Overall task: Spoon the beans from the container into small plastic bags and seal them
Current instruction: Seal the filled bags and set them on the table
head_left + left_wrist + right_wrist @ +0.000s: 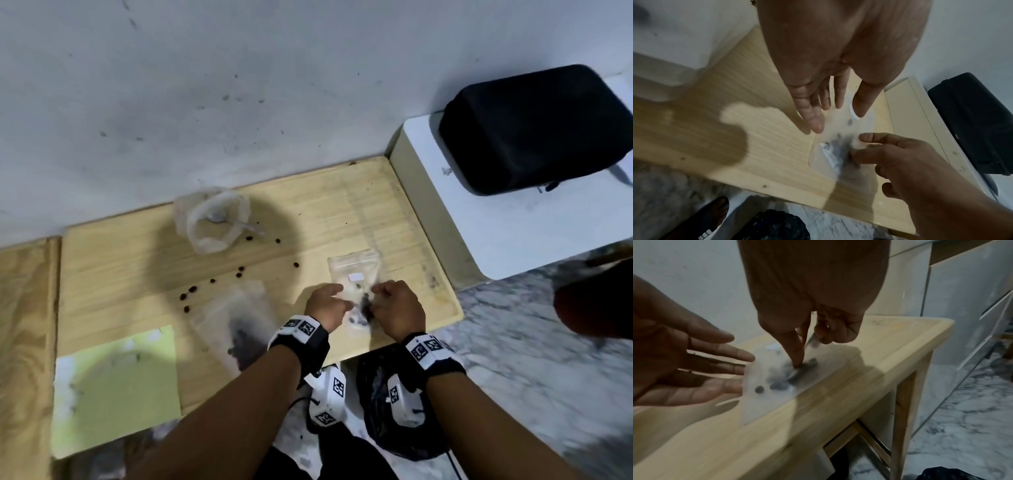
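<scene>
Counter (308, 212), pale grained wood with rounded edges, fills the middle of the head view. A black rounded case (534, 130) sits upper right. At center top, a crumpled clear container (209, 219) holds a metal spoon (219, 217). Lower center lies a flat, clear plastic bag (352, 274) with dark beans (364, 305) inside. The left hand (327, 305) is spread beside it, fingers straight. The right hand (399, 306) pinches the bag's edge, forefinger pressing down. Loose beans (205, 287) are scattered at left.
</scene>
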Action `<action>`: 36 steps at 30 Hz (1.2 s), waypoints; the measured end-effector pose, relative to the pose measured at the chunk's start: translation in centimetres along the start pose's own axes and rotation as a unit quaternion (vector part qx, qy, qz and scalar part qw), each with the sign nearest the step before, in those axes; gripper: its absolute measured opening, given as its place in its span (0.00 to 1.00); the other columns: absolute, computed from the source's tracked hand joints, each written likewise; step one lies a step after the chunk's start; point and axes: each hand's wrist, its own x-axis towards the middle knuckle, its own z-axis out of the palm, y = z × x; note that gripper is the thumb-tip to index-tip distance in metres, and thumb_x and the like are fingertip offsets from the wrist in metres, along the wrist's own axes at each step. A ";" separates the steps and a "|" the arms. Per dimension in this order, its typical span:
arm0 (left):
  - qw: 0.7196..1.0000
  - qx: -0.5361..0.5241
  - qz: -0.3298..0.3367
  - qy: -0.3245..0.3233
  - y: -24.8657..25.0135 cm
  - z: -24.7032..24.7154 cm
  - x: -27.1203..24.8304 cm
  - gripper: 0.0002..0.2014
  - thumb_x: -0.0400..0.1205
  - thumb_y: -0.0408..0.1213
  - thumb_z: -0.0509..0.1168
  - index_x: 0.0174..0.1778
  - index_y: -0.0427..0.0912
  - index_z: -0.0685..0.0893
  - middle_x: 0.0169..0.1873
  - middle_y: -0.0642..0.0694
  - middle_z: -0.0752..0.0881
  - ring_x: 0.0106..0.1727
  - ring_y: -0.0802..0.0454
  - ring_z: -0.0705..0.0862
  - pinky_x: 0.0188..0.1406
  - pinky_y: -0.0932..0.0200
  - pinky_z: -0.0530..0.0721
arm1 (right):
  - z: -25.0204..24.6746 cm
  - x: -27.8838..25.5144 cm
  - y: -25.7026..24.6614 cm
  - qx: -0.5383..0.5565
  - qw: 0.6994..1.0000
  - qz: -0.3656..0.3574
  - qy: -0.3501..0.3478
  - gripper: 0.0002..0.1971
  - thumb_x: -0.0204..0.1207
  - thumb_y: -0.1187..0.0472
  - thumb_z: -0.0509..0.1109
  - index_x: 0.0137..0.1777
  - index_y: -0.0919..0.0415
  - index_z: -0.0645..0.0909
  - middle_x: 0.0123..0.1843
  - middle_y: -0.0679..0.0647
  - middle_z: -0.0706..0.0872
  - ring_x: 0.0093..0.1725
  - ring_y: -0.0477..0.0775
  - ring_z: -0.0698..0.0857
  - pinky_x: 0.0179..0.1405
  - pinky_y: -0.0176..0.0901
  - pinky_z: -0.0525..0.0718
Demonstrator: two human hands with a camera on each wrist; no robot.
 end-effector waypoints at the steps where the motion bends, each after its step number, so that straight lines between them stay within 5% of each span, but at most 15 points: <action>1: 1.000 0.004 0.006 0.002 0.0 -0.2 -0.2 0.25 0.75 0.30 0.73 0.69 0.44 0.80 0.68 0.48 0.79 0.65 0.37 0.83 0.51 0.49 0.85 | 0.1 -0.2 0.1 -0.002 1.000 -0.008 0.006 0.17 0.70 0.60 0.74 0.60 0.47 0.86 0.66 0.51 0.78 0.58 0.58 0.86 0.51 0.44 0.80; 5: 0.997 0.025 0.060 0.030 0.3 -2.2 -1.9 0.19 0.76 0.32 0.72 0.62 0.47 0.83 0.67 0.45 0.80 0.63 0.39 0.84 0.59 0.46 0.83 | 0.3 -1.4 -1.1 0.000 0.996 -0.057 0.072 0.20 0.72 0.62 0.74 0.62 0.44 0.82 0.69 0.48 0.74 0.48 0.60 0.87 0.42 0.44 0.79; 8: 0.990 -0.006 0.119 0.071 0.1 -4.7 -3.5 0.11 0.77 0.30 0.70 0.55 0.44 0.85 0.52 0.44 0.86 0.45 0.46 0.88 0.35 0.60 0.84 | 1.3 -2.5 -3.6 0.067 0.987 -0.113 0.091 0.14 0.74 0.63 0.72 0.55 0.44 0.84 0.62 0.45 0.81 0.50 0.48 0.85 0.46 0.38 0.75; 10: 0.981 -0.032 0.148 0.121 -0.3 -7.3 -5.0 0.07 0.79 0.29 0.69 0.50 0.44 0.86 0.43 0.45 0.87 0.34 0.50 0.85 0.26 0.67 0.78 | 2.9 -3.8 -5.8 0.112 0.978 -0.169 0.047 0.17 0.72 0.65 0.74 0.51 0.40 0.84 0.56 0.41 0.83 0.51 0.33 0.80 0.51 0.33 0.75; 13: 0.963 -0.020 0.163 0.213 -1.9 -11.5 -6.6 0.06 0.79 0.33 0.69 0.45 0.49 0.88 0.37 0.49 0.88 0.34 0.48 0.86 0.36 0.57 0.84 | 5.7 -5.7 -8.9 0.133 0.966 -0.215 -0.044 0.18 0.71 0.64 0.76 0.48 0.37 0.80 0.50 0.34 0.82 0.50 0.26 0.79 0.49 0.26 0.74; 15: 0.947 -0.034 0.160 0.277 -3.3 -14.3 -7.6 0.06 0.79 0.33 0.69 0.44 0.49 0.88 0.38 0.50 0.88 0.36 0.49 0.85 0.39 0.56 0.83 | 7.7 -6.8 -10.7 0.097 0.966 -0.223 -0.086 0.14 0.73 0.59 0.78 0.55 0.43 0.82 0.52 0.36 0.82 0.51 0.32 0.81 0.48 0.31 0.75; 19: 0.922 -0.023 0.119 0.368 -6.6 -18.4 -8.9 0.04 0.79 0.36 0.70 0.49 0.47 0.87 0.47 0.48 0.86 0.43 0.48 0.83 0.47 0.55 0.81 | 10.6 -8.1 -13.2 0.001 0.971 -0.202 -0.128 0.28 0.71 0.47 0.79 0.71 0.46 0.78 0.68 0.46 0.78 0.64 0.49 0.82 0.55 0.44 0.81; 23: 0.943 -0.026 0.063 0.327 -9.7 -19.8 -8.9 0.07 0.78 0.37 0.71 0.50 0.51 0.84 0.56 0.47 0.78 0.49 0.46 0.80 0.52 0.56 0.77 | 11.7 -8.5 -14.3 -0.056 0.974 -0.178 -0.127 0.33 0.69 0.43 0.79 0.74 0.46 0.74 0.71 0.49 0.76 0.64 0.56 0.83 0.56 0.49 0.83; 27: 0.966 -0.116 0.046 0.225 -10.9 -19.4 -8.6 0.07 0.77 0.32 0.72 0.45 0.50 0.86 0.45 0.45 0.85 0.46 0.46 0.81 0.45 0.56 0.77 | 11.8 -8.4 -14.7 -0.054 0.978 -0.160 -0.123 0.34 0.67 0.43 0.81 0.72 0.45 0.74 0.67 0.47 0.77 0.62 0.53 0.83 0.54 0.47 0.82; 31: 0.966 -0.165 0.050 0.193 -10.7 -19.1 -8.7 0.09 0.77 0.29 0.71 0.41 0.50 0.87 0.42 0.42 0.88 0.40 0.46 0.85 0.31 0.60 0.78 | 11.7 -8.2 -14.9 -0.001 0.985 -0.135 -0.110 0.20 0.68 0.54 0.81 0.59 0.47 0.80 0.54 0.47 0.83 0.50 0.53 0.84 0.46 0.44 0.80; 36: 0.954 -0.187 0.094 0.214 -9.8 -20.5 -9.7 0.08 0.77 0.28 0.70 0.46 0.47 0.88 0.43 0.45 0.88 0.39 0.51 0.85 0.36 0.60 0.80 | 11.6 -8.5 -16.7 0.091 0.983 -0.132 -0.093 0.12 0.70 0.62 0.80 0.51 0.50 0.84 0.43 0.47 0.85 0.37 0.48 0.84 0.35 0.38 0.77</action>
